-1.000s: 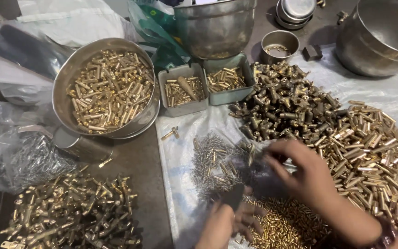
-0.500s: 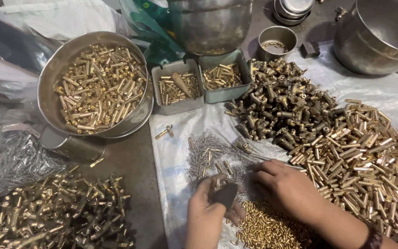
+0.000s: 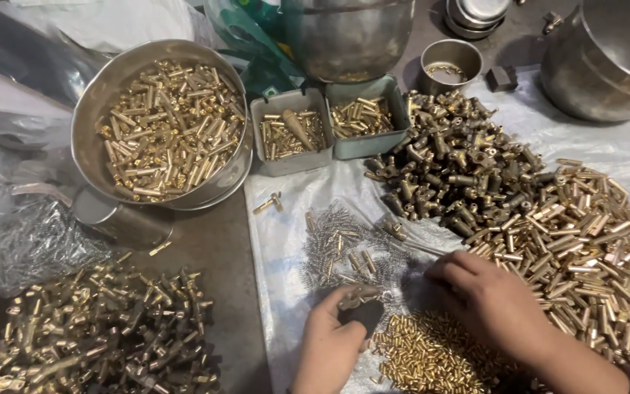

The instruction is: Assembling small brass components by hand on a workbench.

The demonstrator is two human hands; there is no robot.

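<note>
The left hand (image 3: 329, 343) pinches a small brass fitting with a dark underside (image 3: 360, 300) between thumb and fingertips, just above the low heap of tiny bright gold pins (image 3: 432, 354) on the clear plastic sheet (image 3: 275, 241); the right hand (image 3: 494, 299) lies palm down beside it, fingers curled and pressed together onto the sheet at the edge of the thin grey wire springs (image 3: 340, 248), and whether it nips a spring under the fingertips cannot be told. To do this well, I judge the fitting should stay steady and low over the sheet so a dropped piece lands among its own kind, with the right hand lifting one spring at a time, since they tangle. Counted: two hands; one round steel bowl of brass tubes (image 3: 162, 124); two grey rectangular plastic trays (image 3: 329, 124) of brass bits, side by side; one small steel cup (image 3: 451, 66); two big steel pots, one (image 3: 351, 36) behind the trays and one (image 3: 607, 58) at far right; a stack of small steel dishes (image 3: 475, 11) at the top edge, its number unclear; four loose brass heaps, dark fittings (image 3: 453, 160), long gold tubes (image 3: 585, 248), tiny pins, and a dull heap at lower left (image 3: 103, 328); the single pieces are too many to count
</note>
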